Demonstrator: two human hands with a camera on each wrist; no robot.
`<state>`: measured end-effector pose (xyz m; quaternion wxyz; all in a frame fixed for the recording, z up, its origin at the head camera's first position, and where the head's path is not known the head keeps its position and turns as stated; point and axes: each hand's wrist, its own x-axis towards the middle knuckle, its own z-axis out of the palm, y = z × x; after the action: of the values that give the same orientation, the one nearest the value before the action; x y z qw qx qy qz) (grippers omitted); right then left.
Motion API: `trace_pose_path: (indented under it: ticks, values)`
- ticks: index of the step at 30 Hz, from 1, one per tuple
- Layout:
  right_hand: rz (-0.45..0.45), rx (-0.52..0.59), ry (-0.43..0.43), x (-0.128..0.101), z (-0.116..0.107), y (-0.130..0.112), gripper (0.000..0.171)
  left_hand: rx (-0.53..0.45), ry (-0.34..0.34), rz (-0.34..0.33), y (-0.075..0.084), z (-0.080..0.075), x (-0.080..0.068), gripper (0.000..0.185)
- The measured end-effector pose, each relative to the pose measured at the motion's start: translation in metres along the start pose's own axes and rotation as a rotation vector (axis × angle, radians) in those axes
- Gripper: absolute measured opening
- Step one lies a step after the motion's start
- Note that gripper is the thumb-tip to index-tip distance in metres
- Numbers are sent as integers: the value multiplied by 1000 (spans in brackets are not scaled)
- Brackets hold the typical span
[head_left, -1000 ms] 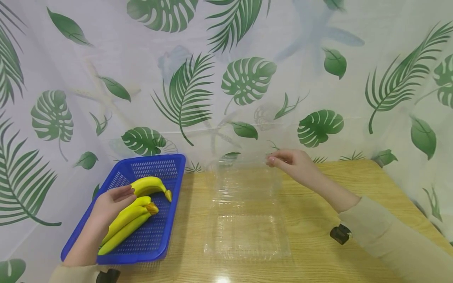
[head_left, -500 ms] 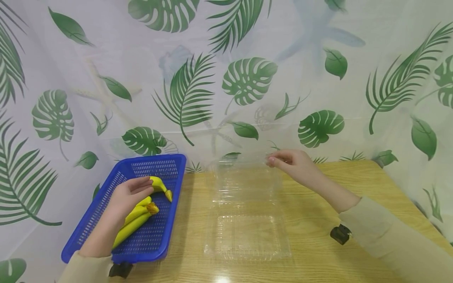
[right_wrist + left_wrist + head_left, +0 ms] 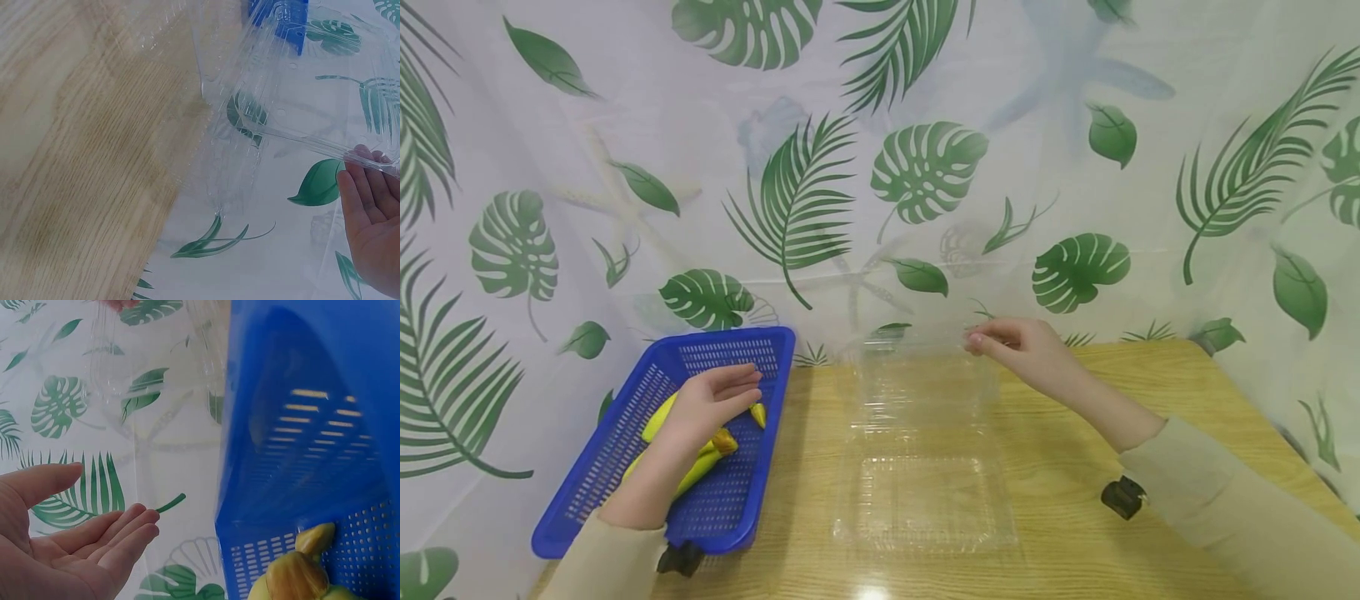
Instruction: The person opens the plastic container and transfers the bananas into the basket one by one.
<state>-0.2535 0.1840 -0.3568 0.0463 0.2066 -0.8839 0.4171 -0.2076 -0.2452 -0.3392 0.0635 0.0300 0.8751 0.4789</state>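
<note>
A bunch of yellow bananas (image 3: 700,467) lies in a blue perforated basket (image 3: 625,433) at the table's left. My left hand (image 3: 737,392) hovers flat over the bananas with straight fingers and holds nothing. In the left wrist view the open palm (image 3: 81,556) is beside the basket wall (image 3: 312,456), with a banana tip (image 3: 303,572) below. A clear plastic clamshell container (image 3: 925,500) lies open in the middle, its lid (image 3: 925,383) standing upright. My right hand (image 3: 981,340) pinches the lid's top right edge; its fingers (image 3: 369,206) sit behind the lid's rim (image 3: 300,134).
The wooden table (image 3: 1112,375) extends right of the container and ends at a leaf-print curtain (image 3: 925,167) close behind. The basket overhangs the table's left edge. Black wrist camera mounts show near each sleeve (image 3: 1122,497).
My left hand has slid forward and right over the bananas, covering more of them. The right hand and the lid have stayed put.
</note>
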Motion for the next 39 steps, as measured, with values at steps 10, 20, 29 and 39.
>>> trace_pose_path:
  ticks: [10,20,29,39]
  values:
    - [-10,6,-3,1,0,1,32,-28,-26,22,13,17,7,56]
    - [-4,7,-8,0,1,0,32,-23,-30,58,21,31,20,53]
    - [-10,0,-2,0,1,-1,32,-87,-52,61,25,43,30,52]
    - [0,3,-11,0,2,-1,33,-125,-72,67,26,55,43,53]
